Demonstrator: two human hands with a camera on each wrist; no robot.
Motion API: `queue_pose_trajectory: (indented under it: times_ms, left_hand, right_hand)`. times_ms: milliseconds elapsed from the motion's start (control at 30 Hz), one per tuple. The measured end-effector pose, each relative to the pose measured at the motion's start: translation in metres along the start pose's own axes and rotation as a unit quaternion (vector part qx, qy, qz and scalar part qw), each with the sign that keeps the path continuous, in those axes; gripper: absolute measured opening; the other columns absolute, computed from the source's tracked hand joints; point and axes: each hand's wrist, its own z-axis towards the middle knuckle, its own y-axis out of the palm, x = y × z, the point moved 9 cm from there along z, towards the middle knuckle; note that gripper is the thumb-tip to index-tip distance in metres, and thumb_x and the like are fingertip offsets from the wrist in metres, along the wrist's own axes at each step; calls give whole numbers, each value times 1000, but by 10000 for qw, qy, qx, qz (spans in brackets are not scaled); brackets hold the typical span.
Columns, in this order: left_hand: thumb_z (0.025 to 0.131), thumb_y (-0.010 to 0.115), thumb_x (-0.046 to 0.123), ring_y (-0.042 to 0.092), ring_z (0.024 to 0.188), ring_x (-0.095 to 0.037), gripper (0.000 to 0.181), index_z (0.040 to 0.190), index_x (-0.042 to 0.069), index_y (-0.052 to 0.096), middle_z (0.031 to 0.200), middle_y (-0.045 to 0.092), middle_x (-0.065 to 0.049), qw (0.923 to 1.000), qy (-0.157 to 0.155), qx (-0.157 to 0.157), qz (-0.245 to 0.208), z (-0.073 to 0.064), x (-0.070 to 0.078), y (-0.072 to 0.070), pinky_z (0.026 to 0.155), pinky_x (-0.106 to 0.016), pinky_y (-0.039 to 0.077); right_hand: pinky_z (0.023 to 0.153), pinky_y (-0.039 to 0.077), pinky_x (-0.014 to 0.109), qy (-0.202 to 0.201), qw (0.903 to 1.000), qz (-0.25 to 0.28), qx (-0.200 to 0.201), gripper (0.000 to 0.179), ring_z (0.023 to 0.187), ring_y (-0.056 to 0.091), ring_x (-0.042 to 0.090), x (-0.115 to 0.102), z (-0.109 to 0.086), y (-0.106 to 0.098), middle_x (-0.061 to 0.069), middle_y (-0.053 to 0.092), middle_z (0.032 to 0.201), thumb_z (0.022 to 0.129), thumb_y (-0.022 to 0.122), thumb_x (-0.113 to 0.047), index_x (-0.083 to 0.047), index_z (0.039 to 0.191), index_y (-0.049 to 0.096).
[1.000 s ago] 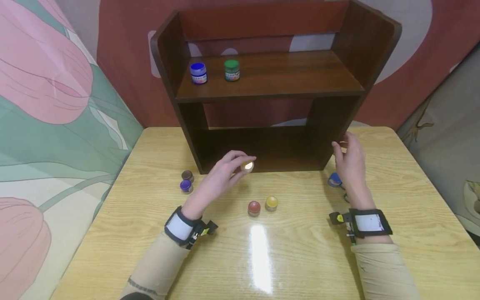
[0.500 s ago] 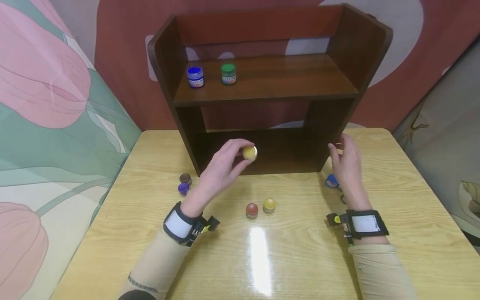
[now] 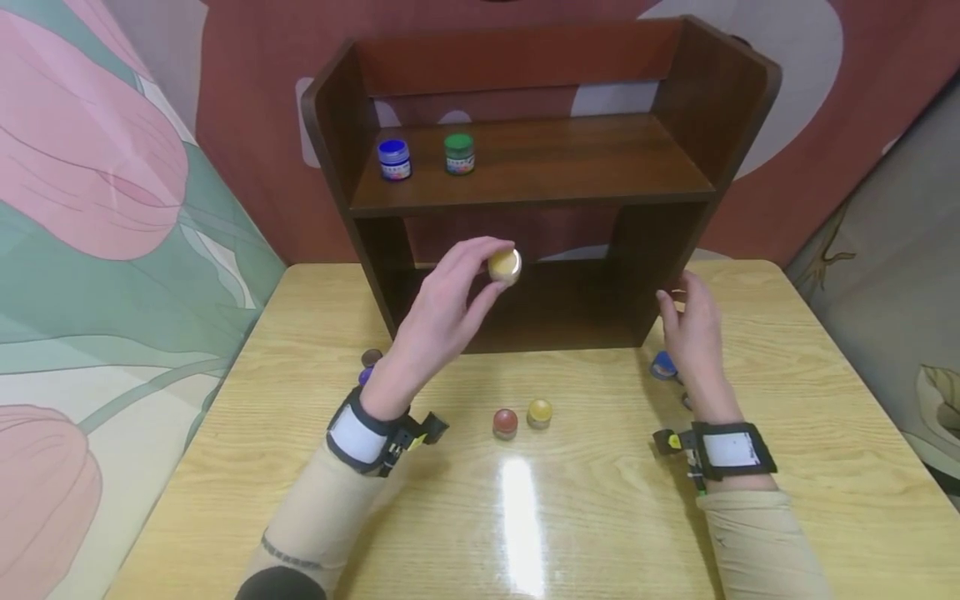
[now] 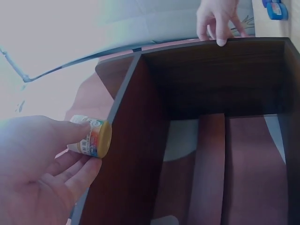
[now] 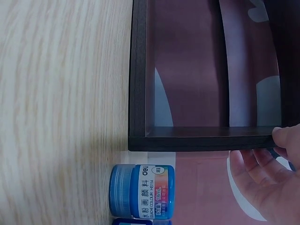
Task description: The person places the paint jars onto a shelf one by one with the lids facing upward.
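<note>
My left hand (image 3: 448, 304) pinches a small paint jar with a yellow lid (image 3: 506, 265) between thumb and fingers, raised in front of the brown wooden shelf (image 3: 532, 200). In the left wrist view the jar (image 4: 96, 138) lies on its side in the grip, its colourful label showing, close to the middle board's front edge. My right hand (image 3: 693, 333) holds the shelf's right side panel. In the right wrist view its thumb (image 5: 285, 138) sits at the panel's edge, with the fingers along the outer side.
A blue jar (image 3: 394, 160) and a green jar (image 3: 459, 154) stand on the upper board. Red (image 3: 506, 422) and yellow (image 3: 539, 412) jars stand on the table. Brown (image 3: 371, 357) and purple (image 3: 365, 375) ones are left, partly behind my wrist; a blue jar (image 3: 663, 365) is right.
My left hand has lifted the yellow-lidded jar from low before the bottom compartment to just below the middle board. My right hand stays at the side panel.
</note>
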Motion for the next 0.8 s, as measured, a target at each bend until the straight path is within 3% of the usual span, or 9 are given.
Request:
queue_pose_trajectory:
  times_ms: [367,800]
  left_hand:
    - [98,62,13,54,131,-19,39,136,4,56,137,59,-11,9986,239,466,76,25,19,-9,114,-23,43]
    - [98,61,16,55,131,-21,39,136,4,56,136,60,-12,9978,176,598,211,43,24,-12,115,-24,42]
  right_hand:
    - [87,57,56,-20,10000,-24,40,37,114,62,43,0,0,-1,26,58,128,104,51,-16,3,136,49]
    - [87,57,57,-144,9998,-30,166,35,112,62,46,0,0,-3,29,60,123,103,52,-14,6,131,51]
